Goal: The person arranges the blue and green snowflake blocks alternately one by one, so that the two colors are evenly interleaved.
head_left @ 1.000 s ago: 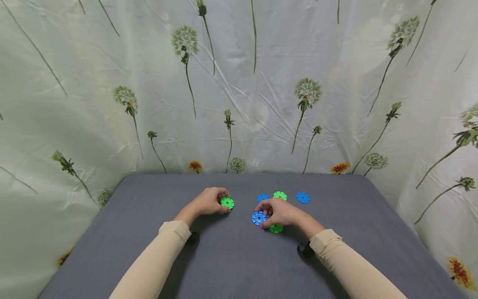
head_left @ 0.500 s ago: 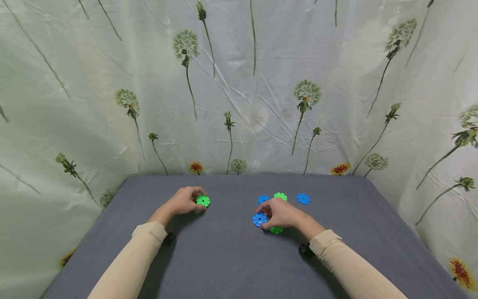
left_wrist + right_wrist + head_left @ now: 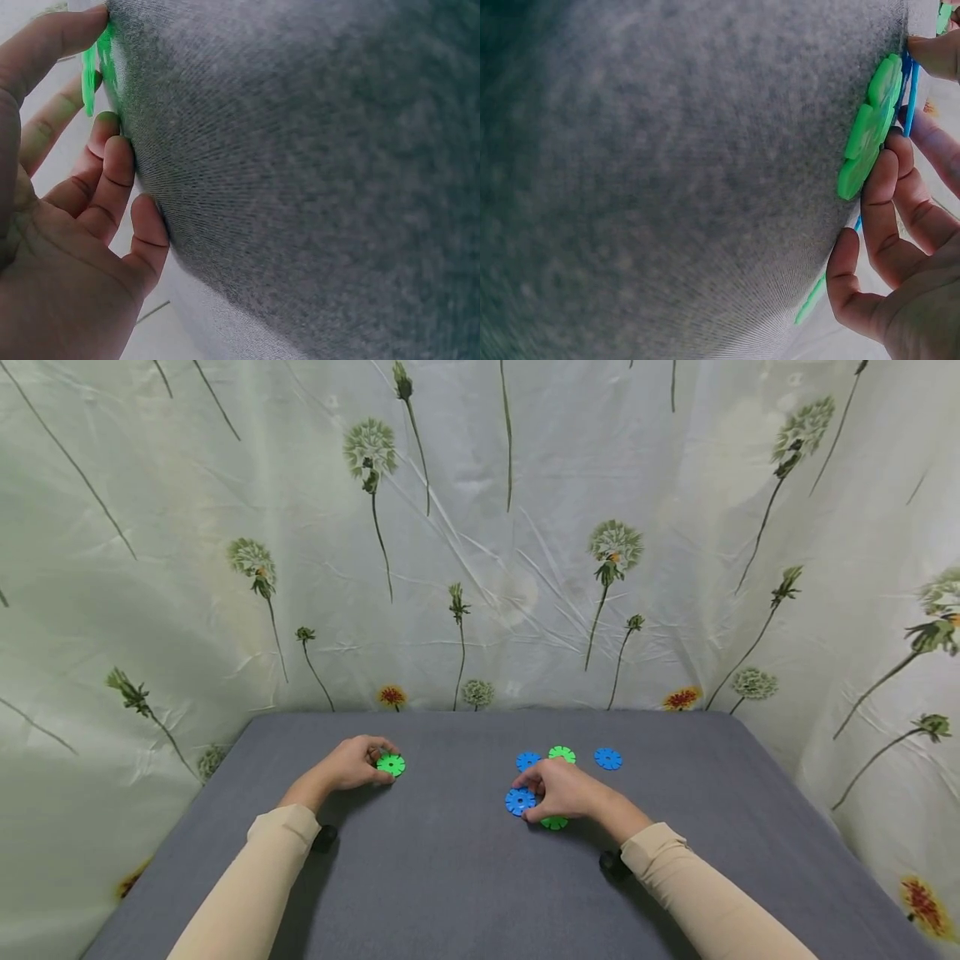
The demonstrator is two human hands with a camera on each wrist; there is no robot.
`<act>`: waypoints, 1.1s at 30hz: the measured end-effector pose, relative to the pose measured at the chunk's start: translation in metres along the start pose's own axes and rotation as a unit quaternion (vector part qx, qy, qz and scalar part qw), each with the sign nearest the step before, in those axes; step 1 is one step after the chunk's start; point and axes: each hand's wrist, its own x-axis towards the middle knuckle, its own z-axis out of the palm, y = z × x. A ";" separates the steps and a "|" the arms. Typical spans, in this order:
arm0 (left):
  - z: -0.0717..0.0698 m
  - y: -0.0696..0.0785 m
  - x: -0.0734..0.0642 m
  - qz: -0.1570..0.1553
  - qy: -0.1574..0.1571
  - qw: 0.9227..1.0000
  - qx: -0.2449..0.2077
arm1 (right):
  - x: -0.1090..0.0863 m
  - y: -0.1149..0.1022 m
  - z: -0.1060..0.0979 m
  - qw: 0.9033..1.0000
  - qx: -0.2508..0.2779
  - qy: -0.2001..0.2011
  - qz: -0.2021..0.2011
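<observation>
Displacement since the earlier frames: the left hand (image 3: 351, 765) and the green disc (image 3: 391, 765) it holds have moved toward 9 o'clock across the grey table (image 3: 465, 893), from near the table's centre line to a position well apart from the other pieces. The right hand (image 3: 564, 790) has stayed in place.

Left hand: fingers curled, thumb and fingertips pinching the green disc at its rim. The left wrist view shows the disc (image 3: 96, 60) between thumb and index finger, its edge at the cloth. The disc is round and notched, so it has no long axis; its flat face points up, slightly tilted toward the camera.

Right hand: fingers curled over a blue disc (image 3: 520, 801), which protrudes at the 9 o'clock side of the hand, lying flat. A second green disc (image 3: 554, 822) lies partly under the hand at 6 o'clock; the right wrist view shows it (image 3: 870, 127) against the fingers.

Loose pieces at 12 to 1 o'clock of the right hand: a small blue disc (image 3: 527, 761), a far green disc (image 3: 562, 753) and a far blue disc (image 3: 608, 758).

No brand, label or writing is legible on any piece.
</observation>
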 end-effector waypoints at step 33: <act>0.000 -0.010 -0.003 -0.011 0.002 0.999 -0.051 | -0.002 -0.005 0.005 0.991 -0.124 0.038 -0.039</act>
